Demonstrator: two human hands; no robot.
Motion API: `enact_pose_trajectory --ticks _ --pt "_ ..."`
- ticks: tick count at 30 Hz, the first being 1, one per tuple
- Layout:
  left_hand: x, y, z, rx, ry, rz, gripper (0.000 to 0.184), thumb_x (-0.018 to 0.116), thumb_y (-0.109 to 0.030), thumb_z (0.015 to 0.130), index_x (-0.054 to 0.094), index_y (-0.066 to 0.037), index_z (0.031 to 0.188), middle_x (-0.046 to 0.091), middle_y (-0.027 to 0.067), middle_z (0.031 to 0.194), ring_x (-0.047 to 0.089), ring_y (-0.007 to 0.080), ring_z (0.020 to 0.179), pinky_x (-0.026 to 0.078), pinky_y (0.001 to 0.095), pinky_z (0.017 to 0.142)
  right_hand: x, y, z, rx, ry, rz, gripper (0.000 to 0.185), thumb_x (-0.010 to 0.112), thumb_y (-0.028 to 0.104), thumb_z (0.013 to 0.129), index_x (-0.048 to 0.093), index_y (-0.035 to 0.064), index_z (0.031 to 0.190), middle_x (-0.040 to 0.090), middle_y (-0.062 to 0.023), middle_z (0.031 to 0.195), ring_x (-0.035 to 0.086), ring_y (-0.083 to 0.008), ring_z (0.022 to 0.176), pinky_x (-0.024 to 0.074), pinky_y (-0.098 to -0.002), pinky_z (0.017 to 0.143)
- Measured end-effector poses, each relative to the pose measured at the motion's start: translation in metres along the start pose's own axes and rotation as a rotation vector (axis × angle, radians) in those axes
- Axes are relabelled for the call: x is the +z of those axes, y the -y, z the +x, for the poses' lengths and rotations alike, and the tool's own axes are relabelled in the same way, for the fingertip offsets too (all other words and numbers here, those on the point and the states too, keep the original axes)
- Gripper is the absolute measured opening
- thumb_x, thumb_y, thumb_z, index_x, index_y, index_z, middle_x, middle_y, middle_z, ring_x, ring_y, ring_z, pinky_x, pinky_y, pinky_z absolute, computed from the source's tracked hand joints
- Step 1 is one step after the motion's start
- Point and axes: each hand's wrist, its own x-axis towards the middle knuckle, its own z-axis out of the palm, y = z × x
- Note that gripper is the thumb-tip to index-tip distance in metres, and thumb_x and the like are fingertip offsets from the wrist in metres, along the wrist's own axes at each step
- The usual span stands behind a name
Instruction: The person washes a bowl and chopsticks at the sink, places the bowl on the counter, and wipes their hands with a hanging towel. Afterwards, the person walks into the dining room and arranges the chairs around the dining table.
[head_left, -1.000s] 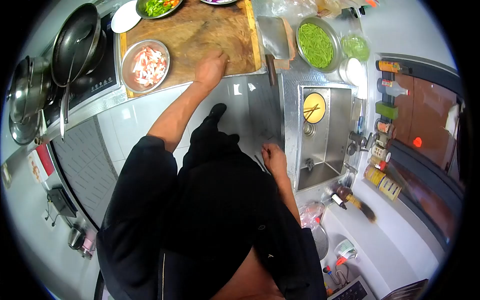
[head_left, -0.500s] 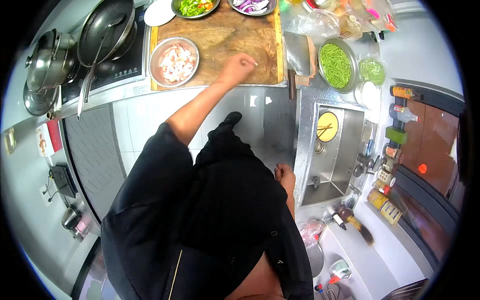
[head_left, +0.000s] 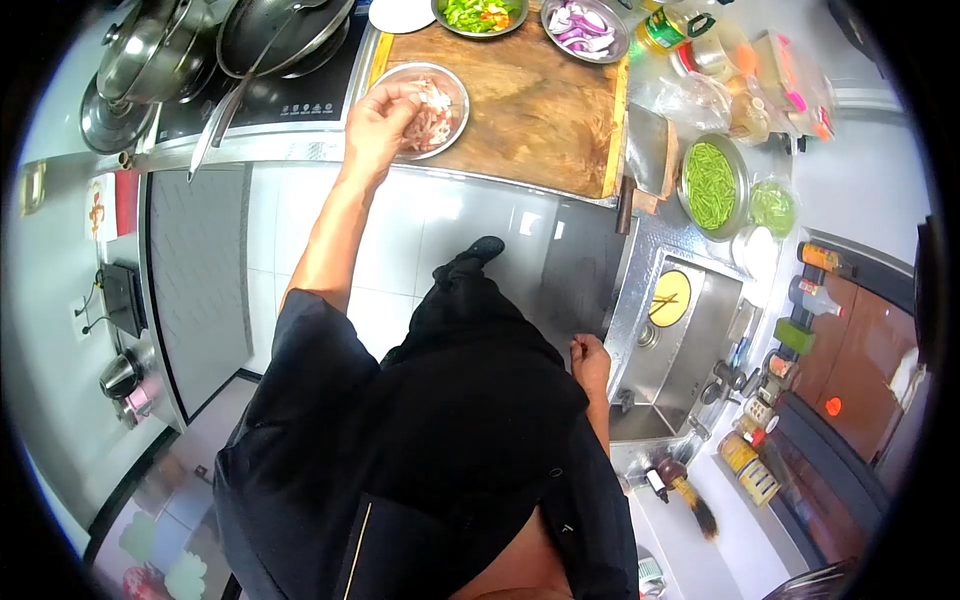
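My left hand is over the left side of a metal bowl of pale pink, sliced meat. Its fingers are pinched together, and whatever they hold is too small to make out. The bowl stands on the left part of a wooden cutting board. Beside the sink, my right hand hangs low with its fingers curled and no object showing in it. Bowls of chopped green and orange vegetables and sliced purple onion are at the board's far edge.
A cleaver lies right of the board, near a bowl of green beans. On the left are a wok, a cooktop and a steel pot. A yellow round item with chopsticks is in the sink.
My left hand has moved left from above the bare board to the meat bowl. The view has shifted, showing more of the counter at the right. My right hand still hangs beside the sink.
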Motion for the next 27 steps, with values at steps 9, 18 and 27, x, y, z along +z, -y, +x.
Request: enact_pose_trajectory --ticks 9,18,27 --pt "-0.03 0.033 0.047 0.409 0.094 1.177 0.023 0.062 -0.028 0.079 0.062 -0.005 0.081 0.062 0.0164 0.085 0.061 0.0348 0.078 0.047 0.0438 0.069 0.0 -0.007 -0.016 0.034 -0.005 -0.01 0.015 0.061 0.015 0.08 0.062 0.0037 0.089 0.063 -0.0172 0.086 0.061 -0.0346 0.079 0.0485 -0.0406 0.07" --pt "-0.037 0.023 0.057 0.395 -0.045 1.017 0.025 0.054 -0.025 0.085 0.063 -0.002 0.089 0.062 0.0176 0.083 0.06 0.032 0.078 0.046 0.0389 0.07 0.01 -0.01 -0.023 0.004 -0.052 0.017 0.014 0.061 0.015 0.08 0.062 0.0035 0.088 0.063 -0.0177 0.084 0.061 -0.0352 0.078 0.0483 -0.0411 0.069" --pt "-0.03 0.009 0.018 -0.002 -0.155 0.19 0.03 0.05 -0.028 0.093 0.051 -0.01 0.069 0.042 -0.004 0.06 0.038 0.0065 0.053 0.032 0.0235 0.048 0.019 -0.031 -0.026 0.051 -0.007 -0.059 0.018 0.058 0.018 0.081 0.062 0.0035 0.09 0.062 -0.0187 0.088 0.059 -0.037 0.083 0.0474 -0.0434 0.074"
